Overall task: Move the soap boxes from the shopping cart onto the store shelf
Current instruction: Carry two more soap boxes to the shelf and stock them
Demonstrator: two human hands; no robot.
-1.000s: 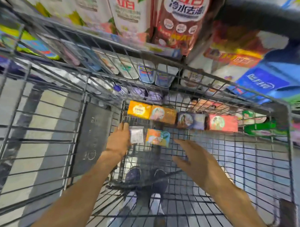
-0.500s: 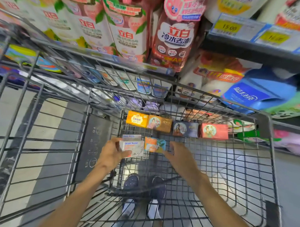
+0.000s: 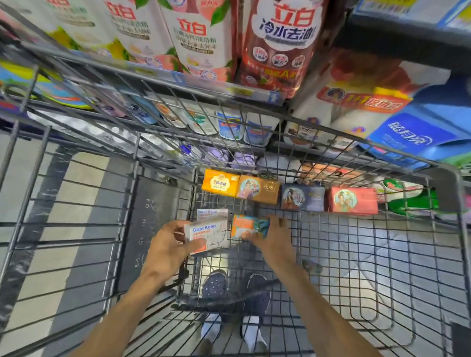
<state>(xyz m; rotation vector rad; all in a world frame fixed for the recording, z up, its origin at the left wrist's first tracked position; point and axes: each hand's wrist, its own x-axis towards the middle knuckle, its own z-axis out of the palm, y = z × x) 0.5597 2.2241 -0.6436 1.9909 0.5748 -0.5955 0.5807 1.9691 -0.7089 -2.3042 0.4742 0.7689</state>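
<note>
1 head-worn wide-angle view looks forward and steeply down into the shopping cart [image 3: 442,201] from close range; the store shelf [image 3: 258,95] rises beyond the cart's far edge, floor below.

4 soap boxes [image 3: 290,195] line the cart's [image 3: 454,186] far wall, 3 nearer.

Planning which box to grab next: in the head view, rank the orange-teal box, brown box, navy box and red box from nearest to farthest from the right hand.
1. Orange-teal box: under the right hand's fingers.
2. Brown box: back row, just ahead.
3. Navy box: back row, ahead and right; nearly as close as the brown one.
4. Red box: back row, far right.
</note>
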